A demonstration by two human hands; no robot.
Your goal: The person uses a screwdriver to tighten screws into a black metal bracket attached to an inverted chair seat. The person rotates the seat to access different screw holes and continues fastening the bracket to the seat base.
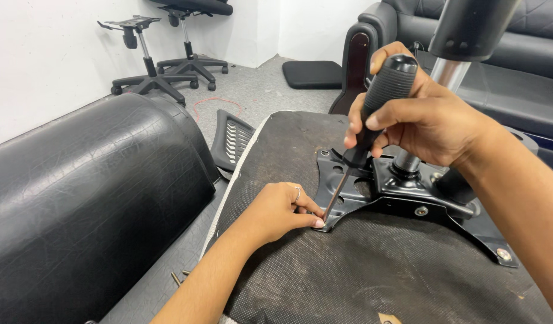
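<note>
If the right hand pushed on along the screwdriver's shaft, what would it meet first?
Probably the corner of the black metal chair plate, where the tip sits beside the left hand fingertips; exact contact is hidden.

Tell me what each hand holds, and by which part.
The right hand holds a screwdriver by its black ribbed handle. The left hand holds nothing whole; its fingertips pinch at the screwdriver's tip on the corner of the black metal chair plate.

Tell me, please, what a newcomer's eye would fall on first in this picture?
First, the right hand at centre right, gripping a black-handled screwdriver whose tip meets a corner of the black metal plate on the upturned seat. The left hand pinches at that same corner. On the left lies a big cracked black cushion, with chair bases by the far wall.
</note>
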